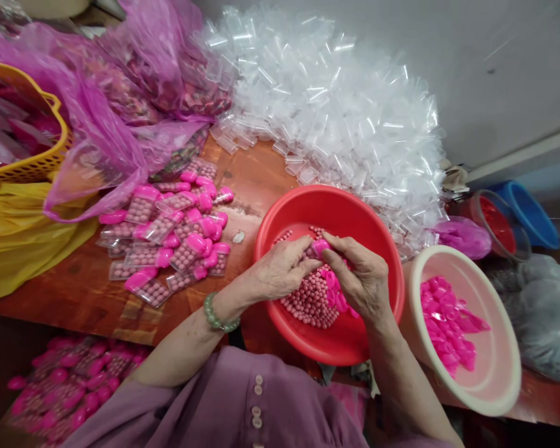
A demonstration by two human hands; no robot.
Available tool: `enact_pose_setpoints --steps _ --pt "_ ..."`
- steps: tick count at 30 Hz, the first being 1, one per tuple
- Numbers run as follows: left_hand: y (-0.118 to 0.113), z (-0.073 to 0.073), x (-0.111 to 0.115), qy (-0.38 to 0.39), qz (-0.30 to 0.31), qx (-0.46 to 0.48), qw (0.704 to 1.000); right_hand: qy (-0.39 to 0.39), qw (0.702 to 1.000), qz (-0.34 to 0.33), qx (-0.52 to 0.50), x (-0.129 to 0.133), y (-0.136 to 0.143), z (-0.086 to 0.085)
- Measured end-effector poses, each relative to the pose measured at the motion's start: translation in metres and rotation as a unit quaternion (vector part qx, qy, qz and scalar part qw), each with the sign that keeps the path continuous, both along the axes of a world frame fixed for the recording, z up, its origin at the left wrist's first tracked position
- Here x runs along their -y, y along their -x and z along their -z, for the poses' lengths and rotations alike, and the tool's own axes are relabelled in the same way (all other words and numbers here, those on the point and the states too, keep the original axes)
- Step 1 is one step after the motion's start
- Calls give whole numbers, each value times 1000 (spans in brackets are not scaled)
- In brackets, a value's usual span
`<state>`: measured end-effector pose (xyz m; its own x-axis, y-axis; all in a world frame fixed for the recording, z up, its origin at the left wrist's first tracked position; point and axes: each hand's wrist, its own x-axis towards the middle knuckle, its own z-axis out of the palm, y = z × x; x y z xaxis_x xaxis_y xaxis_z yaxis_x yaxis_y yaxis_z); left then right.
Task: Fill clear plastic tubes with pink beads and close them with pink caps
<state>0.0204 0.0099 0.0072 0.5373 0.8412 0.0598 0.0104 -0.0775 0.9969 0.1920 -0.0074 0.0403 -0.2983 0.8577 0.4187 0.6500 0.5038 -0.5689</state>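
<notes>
Reddish-brown wooden table (242, 168), pale grey wall (494, 74) behind. Both forearms reach over a round red plastic basin (331, 348). Left hand (284, 267) and right hand (361, 274) meet above it, fingers bent, nearly closed, pinching one small clear container with a bright pink cap (321, 247). Pink beads (310, 305) lie below. Beyond, heaped clear plastic containers (331, 93).

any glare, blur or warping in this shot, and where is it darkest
Head view: white glints streak the heap of clear cases; head view: wide-angle stretch seems to pull the cream tub into a slanted oval; head view: the clear bags at the right edge look smeared; head view: deep shadow surrounds the pink-capped packs at lower left.
</notes>
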Motion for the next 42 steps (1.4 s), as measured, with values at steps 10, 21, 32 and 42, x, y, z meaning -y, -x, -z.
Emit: enact_pose_setpoints --steps 10,21,32,42 --pt "-5 4 -5 145 19 120 982 -111 977 -40 177 -4 1 7" --pt "-8 -4 -6 178 30 159 971 -207 936 3 286 -6 12 17" --pt "-9 -6 -6 185 24 213 959 -184 949 -29 253 -10 12 16" --pt "-9 -4 -8 183 15 175 967 54 997 7 -57 -7 4 -3"
